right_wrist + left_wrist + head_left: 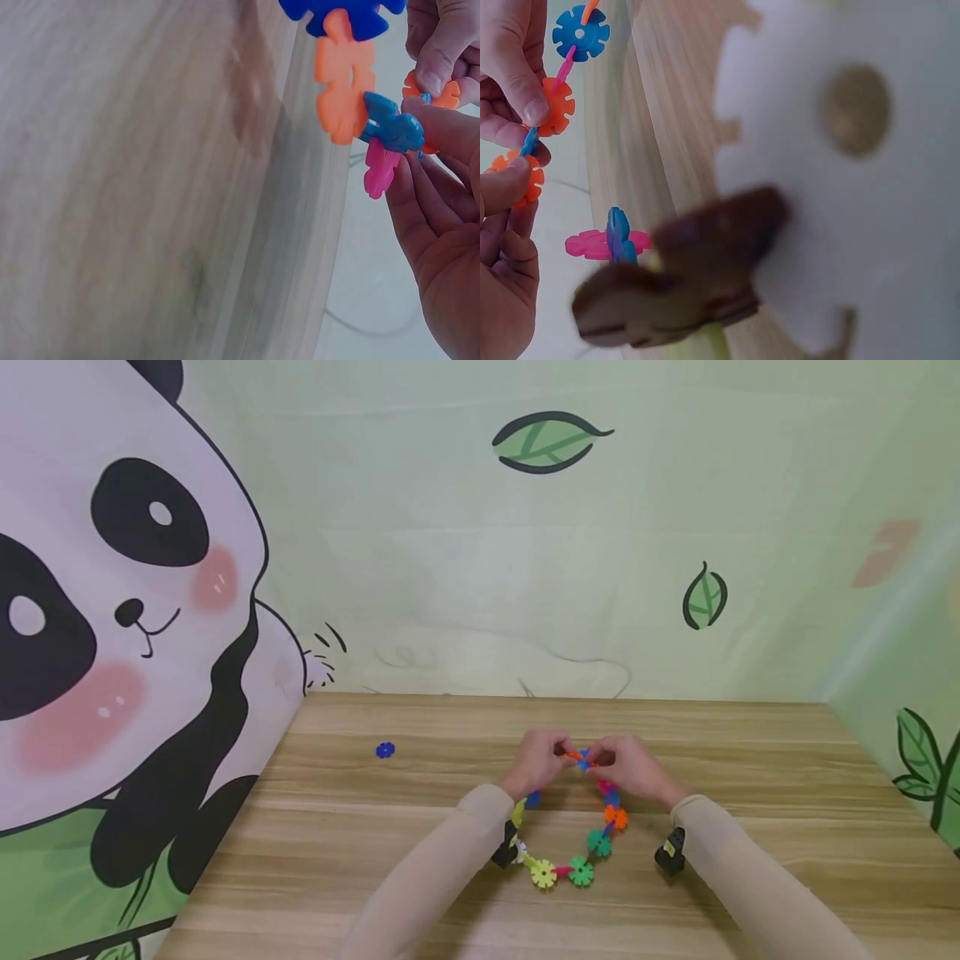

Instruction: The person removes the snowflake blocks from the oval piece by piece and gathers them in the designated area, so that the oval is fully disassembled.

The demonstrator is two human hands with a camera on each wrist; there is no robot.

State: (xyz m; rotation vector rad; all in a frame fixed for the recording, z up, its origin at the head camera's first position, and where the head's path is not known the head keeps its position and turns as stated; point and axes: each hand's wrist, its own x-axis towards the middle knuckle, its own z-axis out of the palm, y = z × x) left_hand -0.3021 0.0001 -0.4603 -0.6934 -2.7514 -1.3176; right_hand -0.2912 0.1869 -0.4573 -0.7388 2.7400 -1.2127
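My two hands meet over the far part of a ring-shaped chain of notched, flower-shaped linking discs. Thumb and fingers of my left hand [538,758] pinch an orange disc [534,180]. My right hand [630,767] pinches another orange disc [561,111]. Between the fingertips of both hands a small blue disc [530,141] bridges the two orange ones, partly covered by fingers. From the right hand the chain runs on through a pink disc [381,169], a blue disc [394,124], an orange disc [345,82] and a darker blue disc [345,13].
Nearer me, the chain continues with green discs [581,871] and a yellow disc [543,874] on the wooden table [337,877]. One loose blue disc [385,750] lies at the far left. A printed cloth wall [420,543] rises behind. Dark wrist cameras [671,852] hang beneath both sleeves.
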